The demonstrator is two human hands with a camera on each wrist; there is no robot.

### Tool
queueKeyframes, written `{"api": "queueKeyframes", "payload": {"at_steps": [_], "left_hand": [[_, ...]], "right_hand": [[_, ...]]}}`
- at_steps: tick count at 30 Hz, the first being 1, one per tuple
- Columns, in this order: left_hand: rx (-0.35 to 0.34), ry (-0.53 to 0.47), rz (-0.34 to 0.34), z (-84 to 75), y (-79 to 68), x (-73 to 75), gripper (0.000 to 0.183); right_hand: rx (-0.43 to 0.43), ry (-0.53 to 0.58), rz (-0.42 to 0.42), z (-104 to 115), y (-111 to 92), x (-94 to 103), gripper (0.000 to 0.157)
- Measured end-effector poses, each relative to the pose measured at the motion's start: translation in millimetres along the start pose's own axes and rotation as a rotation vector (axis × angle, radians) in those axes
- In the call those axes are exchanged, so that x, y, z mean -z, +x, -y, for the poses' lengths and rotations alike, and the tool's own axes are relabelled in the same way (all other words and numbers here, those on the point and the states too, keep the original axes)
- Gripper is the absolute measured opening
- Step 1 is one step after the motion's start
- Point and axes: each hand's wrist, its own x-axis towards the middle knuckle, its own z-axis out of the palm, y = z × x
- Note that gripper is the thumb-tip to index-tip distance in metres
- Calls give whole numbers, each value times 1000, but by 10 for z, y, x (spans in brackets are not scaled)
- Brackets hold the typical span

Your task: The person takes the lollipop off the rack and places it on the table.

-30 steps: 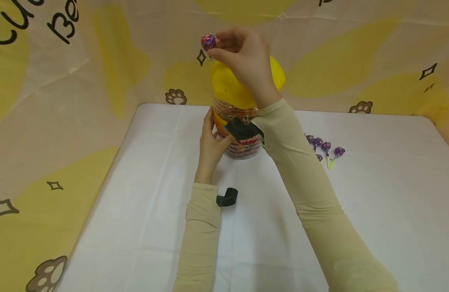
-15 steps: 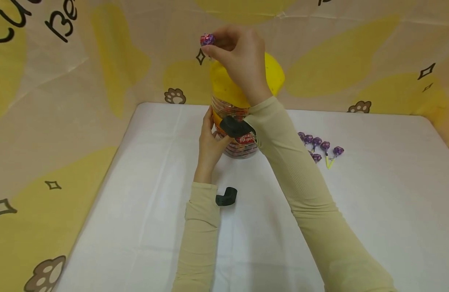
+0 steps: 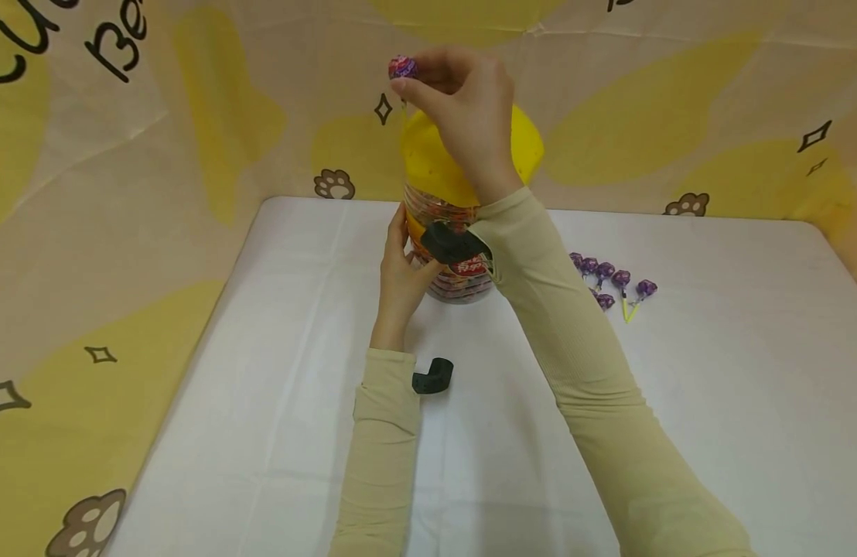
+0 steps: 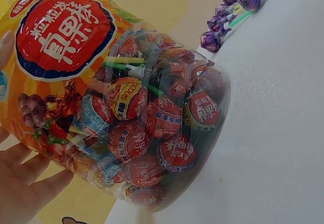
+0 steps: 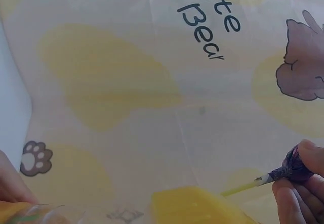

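Note:
A clear ribbed candy jar [image 3: 459,291] full of wrapped lollipops stands at the table's back, under a yellow lemon-shaped lid [image 3: 428,158]. My left hand [image 3: 403,286] grips its left side, thumb in front and fingers behind. In the left wrist view, the jar's orange label [image 4: 66,34] bears a red oval. Above the lid, my right hand [image 3: 477,108] pinches a purple-and-red lollipop [image 3: 401,67] by its wrapped head. Its yellow stick [image 5: 240,187] points down toward the lid in the right wrist view; whether the tip touches the lid I cannot tell.
Several purple lollipops [image 3: 621,278] lie on the white table [image 3: 296,464] right of the jar, some hidden by the right sleeve. Black mounts sit at the left wrist [image 3: 434,377] and right wrist [image 3: 455,243]. A patterned yellow cloth [image 3: 630,100] hangs behind.
My right hand first shifts slightly left, then a little right again, with the lollipop rising slightly overall. The left hand and the jar stay in place.

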Motion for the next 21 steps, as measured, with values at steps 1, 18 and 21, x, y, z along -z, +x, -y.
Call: {"api": "queueKeyframes", "payload": {"at_steps": [1, 18, 21], "left_hand": [[1, -1, 0, -2, 1, 1, 88], [40, -17, 19, -32, -19, -33, 90], [33, -30, 26, -32, -21, -30, 91]], "right_hand": [[-5, 30, -6, 2, -1, 3, 26], [-63, 491, -27, -61, -127, 293, 17], [-93, 564, -23, -78, -189, 398, 14]]}}
